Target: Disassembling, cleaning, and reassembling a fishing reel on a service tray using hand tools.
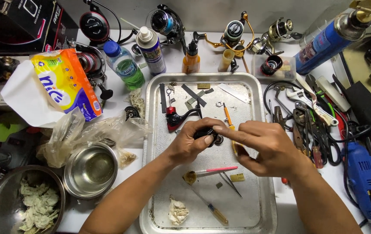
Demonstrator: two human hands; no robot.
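Together both hands, left [188, 145] and right [267, 149], pinch a small black metal reel part [209, 135] above the dented steel tray [151, 130]

A repair workbench for fishing reels – reels [233, 32] lined along the back, pliers and a wrench [309, 102] heaped right, oil bottles [191, 58], a metal tray [151, 130].

On the worktop [120, 203] a metal tray [151, 130] lies in the middle, two steel bowls [91, 171] to its left, hand tools [311, 125] to its right, bottles [125, 65] and fishing reels [235, 32] behind it, and brushes [209, 172] in it.
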